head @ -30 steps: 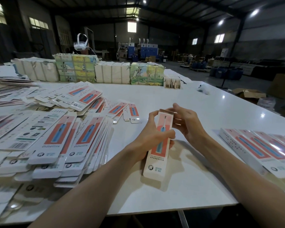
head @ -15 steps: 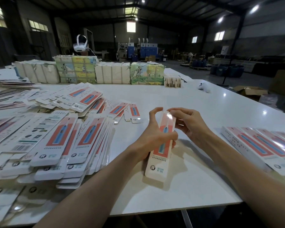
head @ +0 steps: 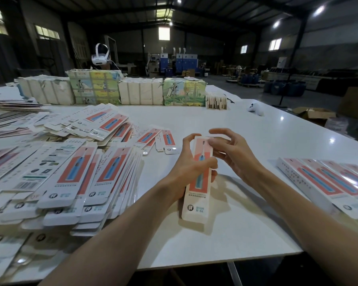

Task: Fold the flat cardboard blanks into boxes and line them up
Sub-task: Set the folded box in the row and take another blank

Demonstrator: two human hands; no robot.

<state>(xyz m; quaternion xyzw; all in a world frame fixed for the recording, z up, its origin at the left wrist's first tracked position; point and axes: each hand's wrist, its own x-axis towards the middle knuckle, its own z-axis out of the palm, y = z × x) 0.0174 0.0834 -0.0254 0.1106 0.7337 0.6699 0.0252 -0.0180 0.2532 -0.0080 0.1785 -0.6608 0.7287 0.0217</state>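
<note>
Head view: left hand [head: 189, 170], right hand [head: 234, 153] on "X-S"-labelled box [head: 196, 201]

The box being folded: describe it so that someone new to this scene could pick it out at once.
On the white table, look between the stacked flat cardboard blanks on the left and the row of finished boxes on the right. The long white-and-orange cardboard box there is the only one held: the left hand grips it, the right hand touches its far end.
</note>
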